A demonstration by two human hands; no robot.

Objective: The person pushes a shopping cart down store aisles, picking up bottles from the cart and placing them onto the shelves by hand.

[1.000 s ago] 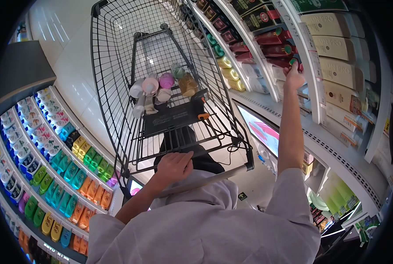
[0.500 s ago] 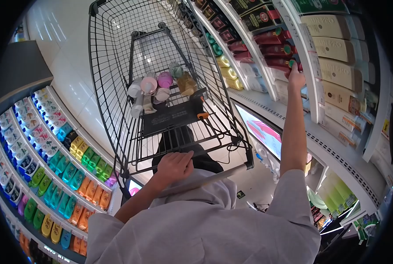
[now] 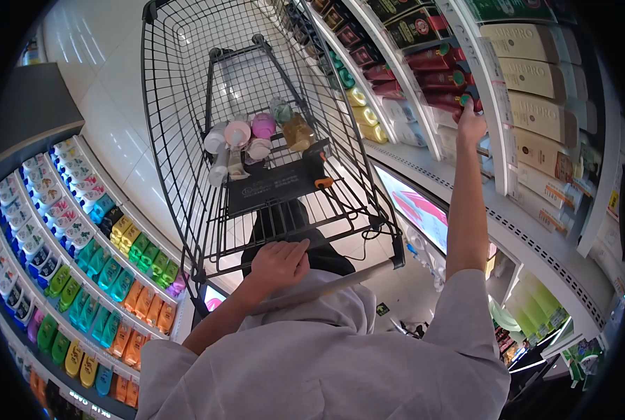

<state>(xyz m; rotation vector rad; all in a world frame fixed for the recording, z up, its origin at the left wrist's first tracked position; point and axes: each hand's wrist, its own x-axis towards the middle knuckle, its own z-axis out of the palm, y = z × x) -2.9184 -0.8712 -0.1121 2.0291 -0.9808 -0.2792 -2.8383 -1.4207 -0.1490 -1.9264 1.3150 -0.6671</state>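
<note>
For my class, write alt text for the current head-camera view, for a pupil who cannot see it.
A person's right hand reaches to red bottles on a shelf, while the left hand lies near the handle of a wire shopping cart. Several containers sit in the cart, and rows of colourful bottles stand on the picture's left.

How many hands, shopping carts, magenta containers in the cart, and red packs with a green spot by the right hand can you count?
Hands: 2, left hand and right hand
Shopping cart: 1
Magenta container: 1
Red packs with a visible green spot: 3
Total: 7
</note>
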